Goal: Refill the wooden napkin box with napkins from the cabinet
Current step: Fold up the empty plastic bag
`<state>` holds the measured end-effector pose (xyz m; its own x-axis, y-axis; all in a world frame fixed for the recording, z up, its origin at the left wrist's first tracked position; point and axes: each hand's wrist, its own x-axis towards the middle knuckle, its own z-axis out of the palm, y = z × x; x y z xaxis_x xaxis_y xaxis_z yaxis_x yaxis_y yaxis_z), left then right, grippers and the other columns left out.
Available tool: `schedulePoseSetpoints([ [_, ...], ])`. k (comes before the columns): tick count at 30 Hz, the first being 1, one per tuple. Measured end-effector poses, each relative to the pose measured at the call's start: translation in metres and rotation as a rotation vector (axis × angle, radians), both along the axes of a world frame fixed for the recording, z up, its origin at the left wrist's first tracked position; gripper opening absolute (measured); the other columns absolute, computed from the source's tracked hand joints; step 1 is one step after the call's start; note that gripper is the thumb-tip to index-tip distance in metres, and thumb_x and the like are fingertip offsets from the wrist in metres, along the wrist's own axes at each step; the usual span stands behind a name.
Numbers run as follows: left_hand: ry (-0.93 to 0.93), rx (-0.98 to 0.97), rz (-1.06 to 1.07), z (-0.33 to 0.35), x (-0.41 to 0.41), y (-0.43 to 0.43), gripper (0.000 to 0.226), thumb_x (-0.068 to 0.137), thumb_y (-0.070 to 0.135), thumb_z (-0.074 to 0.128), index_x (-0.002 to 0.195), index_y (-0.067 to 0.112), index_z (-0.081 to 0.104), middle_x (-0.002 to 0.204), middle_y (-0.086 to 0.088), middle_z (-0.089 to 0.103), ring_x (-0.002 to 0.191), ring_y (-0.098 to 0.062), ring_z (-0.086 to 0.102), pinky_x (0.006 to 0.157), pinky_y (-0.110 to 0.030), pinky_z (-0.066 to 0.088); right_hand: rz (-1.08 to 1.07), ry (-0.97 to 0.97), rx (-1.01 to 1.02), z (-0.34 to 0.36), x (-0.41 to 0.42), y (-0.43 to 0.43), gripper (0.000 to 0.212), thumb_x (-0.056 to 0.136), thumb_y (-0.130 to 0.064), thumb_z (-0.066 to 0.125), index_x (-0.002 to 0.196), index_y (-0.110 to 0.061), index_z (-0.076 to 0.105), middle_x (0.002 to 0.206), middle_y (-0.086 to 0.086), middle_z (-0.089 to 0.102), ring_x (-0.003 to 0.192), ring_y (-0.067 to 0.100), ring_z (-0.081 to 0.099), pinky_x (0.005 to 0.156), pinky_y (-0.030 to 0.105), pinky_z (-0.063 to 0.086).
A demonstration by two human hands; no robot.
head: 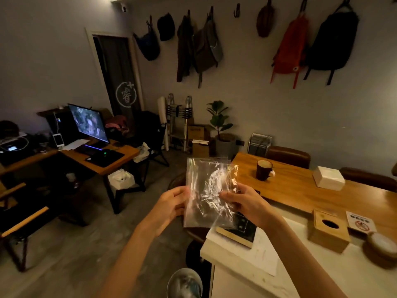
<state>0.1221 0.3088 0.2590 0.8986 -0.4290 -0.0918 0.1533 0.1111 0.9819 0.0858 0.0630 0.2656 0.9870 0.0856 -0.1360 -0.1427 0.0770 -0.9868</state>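
Napkins (328, 176), likely a soft, light stack best gripped by its long sides, lie near the far edge of the wooden tabletop (290, 190); the wooden napkin box (327, 230) stands on the white counter (236, 284). My left hand (169, 208) and right hand (245, 203) pinch a crinkly, seemingly empty clear wrapper (206, 190) by its sides, in a dim room.

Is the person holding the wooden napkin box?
No, left hand and right hand hold a plastic wrapper; the napkin box sits on the counter.
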Motion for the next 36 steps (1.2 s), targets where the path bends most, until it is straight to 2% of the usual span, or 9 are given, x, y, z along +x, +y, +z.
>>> schedulePoseSetpoints([
  [5,-0.053,0.094,0.085,-0.013,0.028,0.0,0.018,0.094,0.011,0.062,0.11,0.006,0.068,0.106,-0.019,0.073,0.092,-0.026,0.07,0.077,-0.031,0.058,0.009,0.16,0.126,0.0,0.023,-0.006,0.031,0.085,-0.011,0.07,0.116,-0.008,0.068,0.112,0.016,0.069,0.103,0.033,0.062,0.097,0.05,0.048],
  [9,-0.032,0.042,0.008,-0.006,0.048,-0.011,0.018,0.095,0.01,0.059,0.111,0.006,0.066,0.095,-0.009,0.076,0.086,-0.02,0.071,0.07,-0.027,0.059,-0.034,0.182,0.111,0.0,0.045,-0.018,0.03,0.085,-0.002,0.067,0.115,-0.006,0.067,0.111,0.019,0.071,0.098,0.033,0.067,0.083,0.043,0.057],
  [17,-0.071,-0.045,0.055,0.009,0.103,-0.041,0.034,0.09,0.0,0.061,0.12,0.017,0.065,0.099,-0.017,0.066,0.096,-0.031,0.064,0.086,-0.045,0.054,0.001,0.06,0.26,0.01,0.1,-0.049,0.045,0.084,0.004,0.063,0.121,-0.022,0.068,0.121,0.015,0.067,0.107,0.034,0.057,0.091,0.039,0.049],
  [20,-0.055,-0.175,0.048,0.012,0.117,-0.052,0.03,0.088,0.001,0.058,0.109,0.016,0.075,0.091,-0.012,0.068,0.085,-0.023,0.066,0.075,-0.033,0.058,-0.039,0.007,0.281,0.012,0.122,-0.057,0.036,0.077,0.002,0.065,0.107,-0.016,0.074,0.119,0.017,0.065,0.103,0.033,0.058,0.089,0.04,0.048],
  [23,-0.087,-0.161,0.08,0.007,0.128,-0.056,0.046,0.093,-0.011,0.043,0.076,0.011,0.079,0.084,-0.001,0.073,0.08,-0.014,0.07,0.066,-0.023,0.058,-0.016,-0.064,0.24,0.014,0.141,-0.058,0.011,0.073,0.0,0.065,0.071,-0.009,0.072,0.108,0.011,0.064,0.101,0.025,0.064,0.077,0.036,0.054],
  [25,-0.159,-0.134,0.088,0.002,0.134,-0.05,0.051,0.091,-0.018,0.038,0.068,0.006,0.076,0.088,0.0,0.068,0.086,-0.014,0.066,0.071,-0.023,0.056,0.06,-0.082,0.236,0.013,0.15,-0.056,0.025,0.078,0.005,0.055,0.063,-0.008,0.069,0.107,0.009,0.065,0.102,0.022,0.066,0.078,0.036,0.056],
  [30,-0.328,0.067,0.218,-0.013,0.149,-0.004,0.047,0.088,-0.022,0.041,0.07,0.003,0.076,0.096,-0.001,0.062,0.095,-0.015,0.06,0.087,-0.032,0.049,0.239,0.051,0.294,0.013,0.171,-0.034,0.031,0.093,-0.029,0.045,0.106,-0.014,0.068,0.133,0.013,0.059,0.107,0.033,0.055,0.082,0.036,0.048],
  [34,-0.335,0.201,0.269,-0.03,0.162,0.045,0.054,0.088,-0.021,0.043,0.07,0.015,0.079,0.096,0.006,0.062,0.098,-0.011,0.06,0.093,-0.031,0.048,0.356,0.008,-0.212,-0.01,0.193,0.02,0.052,0.086,-0.017,0.071,0.132,-0.033,0.054,0.117,0.011,0.066,0.1,0.022,0.069,0.079,0.033,0.058],
  [36,-0.211,0.155,0.242,-0.051,0.166,0.076,0.054,0.09,-0.018,0.043,0.073,0.018,0.08,0.102,0.006,0.063,0.104,-0.015,0.06,0.093,-0.031,0.051,0.27,0.008,-0.195,-0.039,0.202,0.055,0.058,0.081,-0.011,0.076,0.13,-0.03,0.054,0.111,0.015,0.068,0.094,0.022,0.07,0.076,0.033,0.059],
])
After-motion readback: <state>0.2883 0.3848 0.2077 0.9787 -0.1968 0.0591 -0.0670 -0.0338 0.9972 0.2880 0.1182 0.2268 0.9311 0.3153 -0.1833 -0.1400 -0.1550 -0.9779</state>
